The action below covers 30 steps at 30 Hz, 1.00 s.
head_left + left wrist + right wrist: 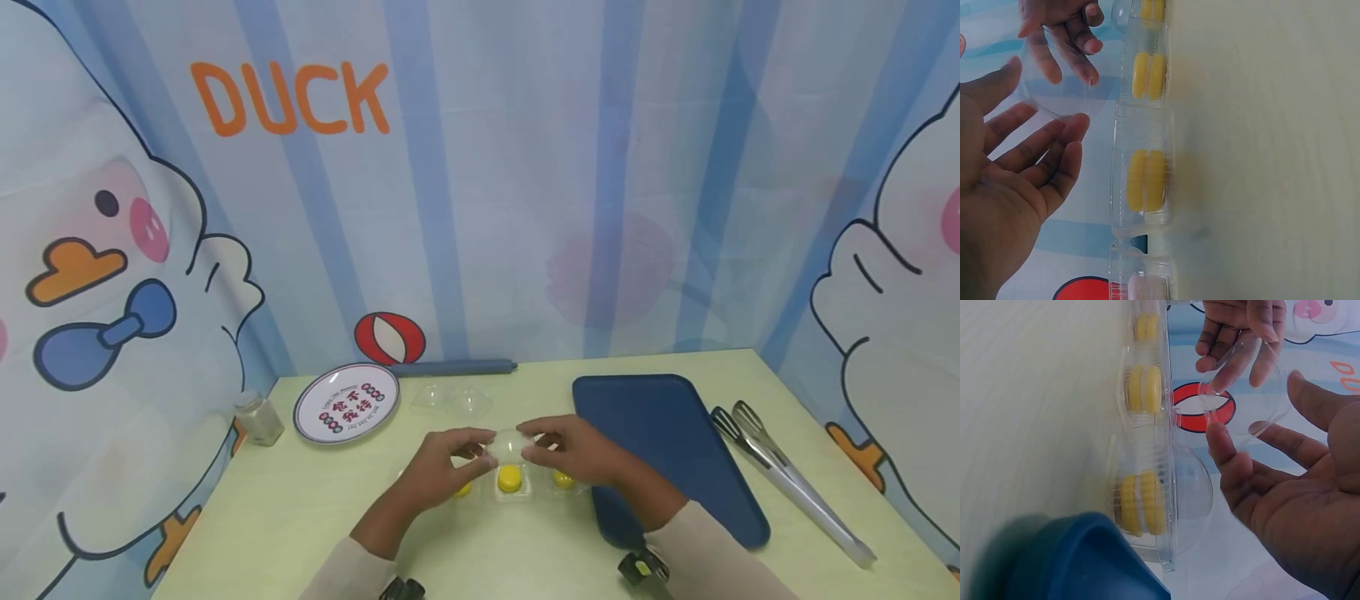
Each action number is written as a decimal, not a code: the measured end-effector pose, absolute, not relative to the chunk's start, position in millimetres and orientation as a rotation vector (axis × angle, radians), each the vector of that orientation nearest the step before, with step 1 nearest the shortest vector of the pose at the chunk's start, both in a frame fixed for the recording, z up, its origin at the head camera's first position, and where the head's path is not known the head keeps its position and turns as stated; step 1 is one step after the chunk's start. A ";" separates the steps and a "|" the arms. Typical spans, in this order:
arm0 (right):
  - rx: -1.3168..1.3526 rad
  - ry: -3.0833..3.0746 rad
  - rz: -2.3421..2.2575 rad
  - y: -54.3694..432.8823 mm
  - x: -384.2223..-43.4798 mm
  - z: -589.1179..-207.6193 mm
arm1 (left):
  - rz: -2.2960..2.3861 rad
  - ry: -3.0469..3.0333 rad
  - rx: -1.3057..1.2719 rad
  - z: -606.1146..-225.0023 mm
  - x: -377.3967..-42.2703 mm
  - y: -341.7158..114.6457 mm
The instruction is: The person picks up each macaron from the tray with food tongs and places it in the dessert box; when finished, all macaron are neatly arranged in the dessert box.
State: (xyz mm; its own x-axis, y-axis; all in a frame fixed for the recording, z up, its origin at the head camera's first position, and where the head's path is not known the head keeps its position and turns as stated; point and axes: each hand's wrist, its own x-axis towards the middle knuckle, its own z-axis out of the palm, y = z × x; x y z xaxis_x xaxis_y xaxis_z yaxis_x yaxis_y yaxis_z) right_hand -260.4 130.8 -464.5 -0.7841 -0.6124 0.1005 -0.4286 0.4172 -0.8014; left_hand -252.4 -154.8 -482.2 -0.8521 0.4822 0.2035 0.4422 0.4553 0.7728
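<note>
- We find both hands engaged on one clear plastic dome [510, 447], raised above the counter [240, 517].
- Left hand [437, 469]: thumb and fingers partly bent, pinching the dome's left edge.
- Right hand [583, 451]: likewise partly bent, pinching the dome's right edge.
- Directly below the dome we note the middle yellow macaron [510, 478], seated in a clear plastic holder [523, 493].
- Left yellow macaron [463, 490]: partly hidden by the left hand in the head view.
- Right yellow macaron [564, 481]: lies beneath a clear cover [1196, 487], per the right wrist view.
- Behind the hands, we record two clear domed pieces [469, 402].
- Left side: a printed plate [346, 427] and a small jar [260, 420].
- Back edge: a blue-grey rod [459, 367].
- Right side: a blue tray [660, 433], with metal tongs [797, 488] alongside.
</note>
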 end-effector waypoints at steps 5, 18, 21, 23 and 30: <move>-0.955 2.516 -1.248 134.2 -258.4 -466.9 | 1.304 2.685 0.836 -483.8 -250.3 -153.0; -0.924 2.565 -1.170 133.9 -253.0 -480.0 | 1.097 2.718 0.829 -491.5 -244.0 -153.1; -0.954 2.605 -1.148 131.8 -253.2 -485.1 | 1.081 2.749 0.854 -493.9 -244.2 -152.2; -0.964 2.639 -1.134 130.8 -252.8 -487.3 | 1.067 2.767 0.867 -495.0 -244.2 -151.0; -0.953 2.678 -1.105 130.2 -249.9 -489.2 | 1.027 2.828 0.991 -501.8 -244.2 -148.7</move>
